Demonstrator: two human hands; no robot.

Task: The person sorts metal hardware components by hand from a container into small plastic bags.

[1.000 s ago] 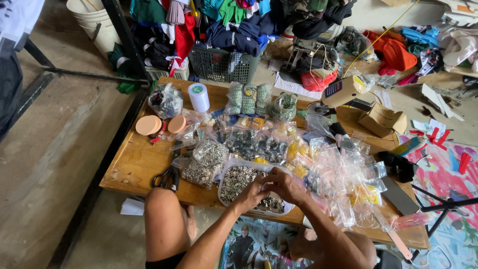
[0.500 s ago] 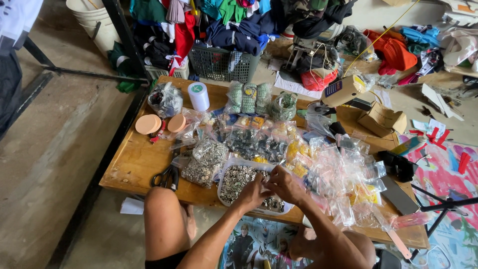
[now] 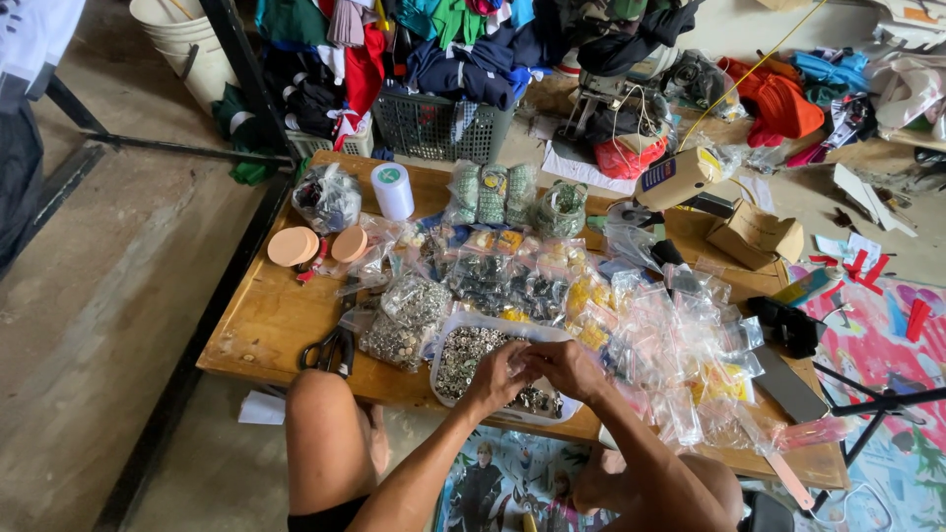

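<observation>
My left hand [image 3: 501, 376] and my right hand [image 3: 564, 366] meet, fingers closed together, over a white tray [image 3: 445, 340] full of small silvery metal pieces at the near edge of a low wooden table [image 3: 264, 320]. Whatever the fingertips pinch is too small to make out. Bags of similar metal bits [image 3: 406, 317] lie just left of the tray. Many small clear plastic bags [image 3: 680, 340], some with yellow contents, spread to the right of my hands. My bare knees show below the table edge.
Black-handled scissors [image 3: 333, 349] lie at the table's near left. Two round tan lids [image 3: 293, 246], a white tape roll [image 3: 392, 190] and bags of green beads [image 3: 491, 193] sit farther back. A grey basket [image 3: 434, 126] with clothes and a cardboard box [image 3: 757, 236] lie beyond.
Both hands stay together over the tray; the fingers have shifted only slightly.
</observation>
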